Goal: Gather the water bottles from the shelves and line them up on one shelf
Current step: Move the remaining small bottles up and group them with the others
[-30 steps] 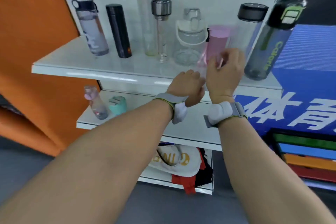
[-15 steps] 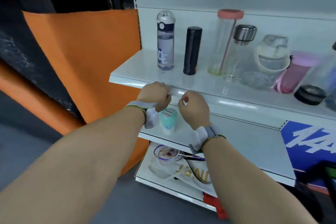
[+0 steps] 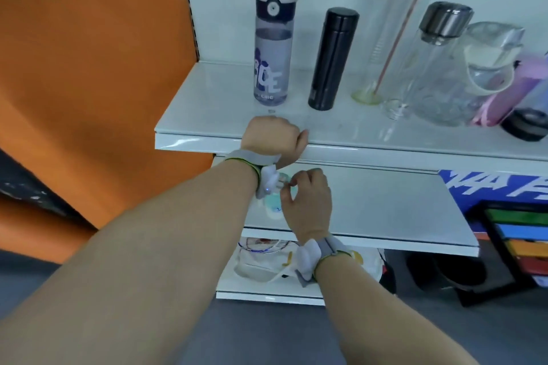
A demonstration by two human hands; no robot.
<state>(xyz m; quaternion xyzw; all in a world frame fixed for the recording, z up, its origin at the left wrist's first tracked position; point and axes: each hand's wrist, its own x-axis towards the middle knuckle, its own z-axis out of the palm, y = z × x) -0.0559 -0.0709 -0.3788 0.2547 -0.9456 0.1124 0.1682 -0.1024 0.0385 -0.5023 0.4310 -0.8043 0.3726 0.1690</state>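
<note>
On the upper shelf stands a row of bottles: a grey bottle with a dome lid, a black flask, a tall clear tube with a pink lid, a glass bottle with a steel cap, a clear jug and a pink bottle. My left hand is a closed fist at that shelf's front edge; what it holds is hidden. On the middle shelf a small teal bottle stands mostly hidden. My right hand pinches its top.
An orange panel stands to the left of the shelves. The bottom shelf holds a white bag with a racket. A blue sign and coloured stacked trays are at the right. A black lid lies at the upper shelf's right end.
The view has come closer to the shelves. My left hand rose from the middle shelf to the upper shelf's edge. My right hand moved down onto the teal bottle.
</note>
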